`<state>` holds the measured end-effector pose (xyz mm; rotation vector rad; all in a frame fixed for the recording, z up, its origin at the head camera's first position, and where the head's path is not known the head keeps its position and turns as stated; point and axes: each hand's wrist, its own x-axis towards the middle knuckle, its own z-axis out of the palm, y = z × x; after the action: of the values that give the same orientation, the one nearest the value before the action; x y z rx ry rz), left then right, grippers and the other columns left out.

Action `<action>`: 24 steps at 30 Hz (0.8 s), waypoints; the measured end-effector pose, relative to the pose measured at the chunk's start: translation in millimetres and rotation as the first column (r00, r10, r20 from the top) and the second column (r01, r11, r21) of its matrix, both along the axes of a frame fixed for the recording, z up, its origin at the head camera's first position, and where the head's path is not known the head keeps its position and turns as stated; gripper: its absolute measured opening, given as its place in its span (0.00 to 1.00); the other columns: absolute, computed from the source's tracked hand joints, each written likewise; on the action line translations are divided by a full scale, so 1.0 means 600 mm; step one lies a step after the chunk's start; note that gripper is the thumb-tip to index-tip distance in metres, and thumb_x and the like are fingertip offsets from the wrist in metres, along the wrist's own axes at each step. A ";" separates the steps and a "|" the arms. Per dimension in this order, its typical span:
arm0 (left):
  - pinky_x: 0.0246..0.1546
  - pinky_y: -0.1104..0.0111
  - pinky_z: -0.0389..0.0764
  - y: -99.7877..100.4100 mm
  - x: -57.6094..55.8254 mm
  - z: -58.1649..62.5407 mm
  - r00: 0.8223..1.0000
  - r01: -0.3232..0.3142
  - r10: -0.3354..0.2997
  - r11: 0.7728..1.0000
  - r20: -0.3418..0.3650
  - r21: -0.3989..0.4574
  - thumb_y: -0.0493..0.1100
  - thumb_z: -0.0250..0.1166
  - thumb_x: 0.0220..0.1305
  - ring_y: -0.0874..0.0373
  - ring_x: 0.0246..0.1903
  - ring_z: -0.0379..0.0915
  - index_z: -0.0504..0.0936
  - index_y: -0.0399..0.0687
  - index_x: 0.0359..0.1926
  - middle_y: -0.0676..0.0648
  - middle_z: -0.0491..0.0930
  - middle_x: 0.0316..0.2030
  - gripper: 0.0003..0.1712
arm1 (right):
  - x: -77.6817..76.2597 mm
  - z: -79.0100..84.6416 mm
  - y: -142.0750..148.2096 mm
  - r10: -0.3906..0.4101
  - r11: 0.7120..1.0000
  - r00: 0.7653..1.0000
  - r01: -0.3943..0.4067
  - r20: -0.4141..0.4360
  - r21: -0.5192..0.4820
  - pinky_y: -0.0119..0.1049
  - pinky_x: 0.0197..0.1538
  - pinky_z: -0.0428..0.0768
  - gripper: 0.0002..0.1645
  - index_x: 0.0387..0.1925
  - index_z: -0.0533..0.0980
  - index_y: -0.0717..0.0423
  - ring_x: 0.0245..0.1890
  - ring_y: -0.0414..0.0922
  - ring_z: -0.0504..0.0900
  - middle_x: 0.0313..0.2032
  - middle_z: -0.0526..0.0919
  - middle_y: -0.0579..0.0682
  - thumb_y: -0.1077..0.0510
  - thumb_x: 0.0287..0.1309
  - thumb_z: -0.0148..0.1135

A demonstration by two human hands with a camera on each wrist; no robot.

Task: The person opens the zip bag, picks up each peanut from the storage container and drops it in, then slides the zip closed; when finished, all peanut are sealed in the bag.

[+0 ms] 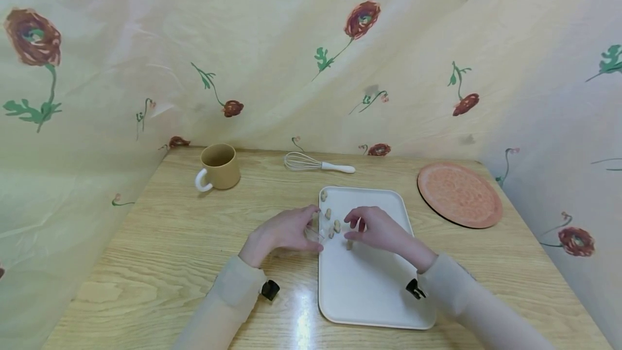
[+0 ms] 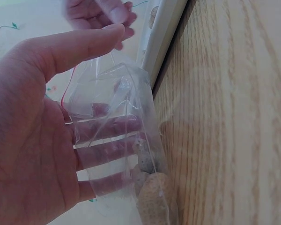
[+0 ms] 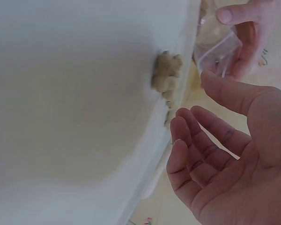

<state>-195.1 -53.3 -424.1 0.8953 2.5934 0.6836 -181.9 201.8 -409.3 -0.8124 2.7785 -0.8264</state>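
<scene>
My left hand (image 1: pixel 288 230) holds a clear zip bag (image 2: pixel 114 96) beside the tray's left edge, fingers behind the film and thumb across its upper part. Unshelled peanuts (image 2: pixel 154 199) show through the plastic at the bottom of the bag. Over the white rectangular tray (image 1: pixel 374 296) hovers my right hand (image 1: pixel 381 230), its fingers loosely bent and nothing between thumb and fingertips in the right wrist view. Several loose peanuts (image 1: pixel 337 226) lie along the tray's left side, just left of the right fingertips; one sits partly below that hand.
A tan mug (image 1: pixel 221 168) with a white handle stands at the back left of the wooden table (image 1: pixel 160 263). Behind the tray lies a white whisk (image 1: pixel 335 167). A round pinkish mat (image 1: pixel 459 194) is at the right. Flowered cloth (image 1: pixel 291 58) hangs behind the table.
</scene>
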 end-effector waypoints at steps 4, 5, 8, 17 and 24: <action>0.58 0.62 0.74 -0.001 -0.001 -0.002 1.000 0.004 -0.004 1.000 -0.001 -0.003 0.63 0.71 0.56 0.54 0.56 0.75 0.61 0.45 0.73 0.45 0.78 0.58 0.51 | 0.002 -0.013 0.007 -0.020 1.000 0.999 0.020 0.032 0.025 0.32 0.32 0.76 0.16 0.40 0.82 0.62 0.26 0.39 0.74 0.28 0.80 0.45 0.60 0.51 0.76; 0.58 0.62 0.74 -0.001 -0.001 -0.002 1.000 0.005 -0.005 1.000 -0.001 -0.005 0.63 0.71 0.56 0.54 0.56 0.74 0.61 0.45 0.73 0.45 0.78 0.58 0.51 | 0.003 -0.015 0.008 -0.023 0.999 0.999 0.022 0.038 0.027 0.32 0.32 0.76 0.16 0.40 0.82 0.62 0.26 0.40 0.73 0.28 0.80 0.45 0.60 0.51 0.77; 0.58 0.62 0.73 -0.001 -0.002 -0.002 1.000 0.004 -0.004 1.000 -0.003 -0.004 0.62 0.71 0.56 0.54 0.57 0.74 0.61 0.45 0.73 0.45 0.77 0.59 0.51 | 0.006 -0.020 0.009 -0.021 0.999 0.998 0.019 0.051 0.034 0.33 0.32 0.75 0.16 0.40 0.82 0.62 0.27 0.40 0.73 0.29 0.80 0.45 0.59 0.50 0.77; 0.58 0.62 0.73 -0.001 0.000 -0.002 1.000 0.001 -0.001 1.000 -0.002 -0.004 0.63 0.71 0.56 0.55 0.56 0.74 0.61 0.45 0.73 0.45 0.78 0.58 0.52 | 0.016 -0.031 0.005 -0.013 0.998 0.999 0.011 0.046 0.054 0.33 0.33 0.74 0.16 0.39 0.82 0.59 0.28 0.40 0.73 0.29 0.78 0.44 0.58 0.48 0.78; 0.59 0.62 0.73 0.000 -0.001 -0.003 1.000 0.002 -0.002 1.000 0.000 -0.007 0.63 0.71 0.56 0.54 0.57 0.74 0.60 0.46 0.74 0.45 0.78 0.58 0.52 | 0.017 -0.036 0.003 -0.021 0.997 0.999 0.017 0.040 0.082 0.32 0.33 0.75 0.14 0.39 0.83 0.57 0.29 0.40 0.74 0.28 0.78 0.41 0.58 0.50 0.77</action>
<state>-195.7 -53.2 -425.6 0.8958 2.5931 0.6742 -171.4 203.8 -430.8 -0.7480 2.7678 -0.7195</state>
